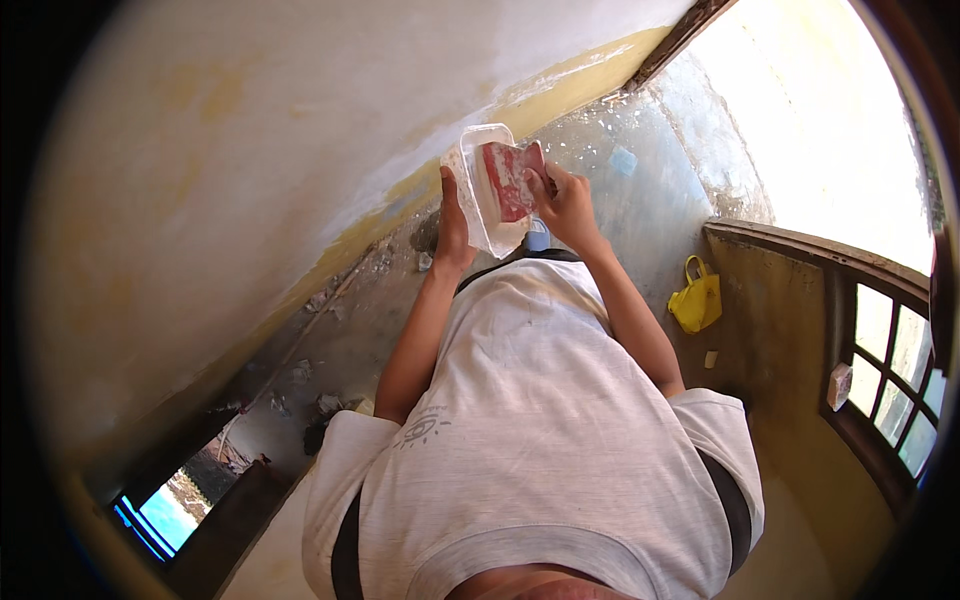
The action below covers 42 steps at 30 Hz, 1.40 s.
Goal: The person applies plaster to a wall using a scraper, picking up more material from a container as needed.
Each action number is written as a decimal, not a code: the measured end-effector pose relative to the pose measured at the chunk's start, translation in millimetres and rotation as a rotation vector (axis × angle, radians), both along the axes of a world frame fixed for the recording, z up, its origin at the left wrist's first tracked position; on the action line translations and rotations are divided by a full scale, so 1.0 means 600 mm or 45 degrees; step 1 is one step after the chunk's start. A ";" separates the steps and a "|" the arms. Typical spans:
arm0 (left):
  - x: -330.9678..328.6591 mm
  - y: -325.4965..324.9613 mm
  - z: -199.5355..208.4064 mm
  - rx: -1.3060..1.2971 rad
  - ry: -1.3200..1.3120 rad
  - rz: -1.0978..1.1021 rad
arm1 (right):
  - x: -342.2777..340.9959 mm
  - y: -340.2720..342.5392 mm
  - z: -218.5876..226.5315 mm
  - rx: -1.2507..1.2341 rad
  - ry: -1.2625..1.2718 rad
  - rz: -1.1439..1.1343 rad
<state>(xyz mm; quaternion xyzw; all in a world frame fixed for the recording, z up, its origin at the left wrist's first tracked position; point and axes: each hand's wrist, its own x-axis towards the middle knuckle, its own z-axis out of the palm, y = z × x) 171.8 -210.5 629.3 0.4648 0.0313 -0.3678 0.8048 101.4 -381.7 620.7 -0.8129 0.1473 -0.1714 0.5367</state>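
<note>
In front of my chest, my left hand [455,222] is closed on the left side of a clear plastic tub [492,238], which is tilted and has whitish smears on its walls. A red putty scraper [512,182], caked with pale filler, is gripped by its right end in my right hand [570,207]. Its broad blade lies over the tub's opening, hiding part of the inside. Whether the blade touches the tub's wall I cannot tell. What is deeper in the tub is hard to make out.
A patchy white and yellow wall [250,130] rises close on the left. On the stained floor [640,200] stands a yellow bag [695,300], to the right. A doorway frame [680,45] is ahead, a paned window [895,370] at right. Rubble and a thin stick [300,340] lie along the wall.
</note>
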 end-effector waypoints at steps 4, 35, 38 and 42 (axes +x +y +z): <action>0.012 0.005 -0.019 -0.007 0.017 -0.063 | -0.006 -0.012 -0.021 0.123 0.165 0.057; 0.067 -0.049 -0.052 -0.426 0.287 0.220 | 0.052 -0.111 -0.078 1.428 -0.180 0.019; 0.071 -0.042 -0.064 -0.478 0.325 0.377 | 0.100 -0.145 -0.086 1.451 -0.164 0.016; 0.065 -0.030 -0.064 -0.520 0.273 0.470 | 0.198 -0.190 -0.088 1.462 -0.036 -0.004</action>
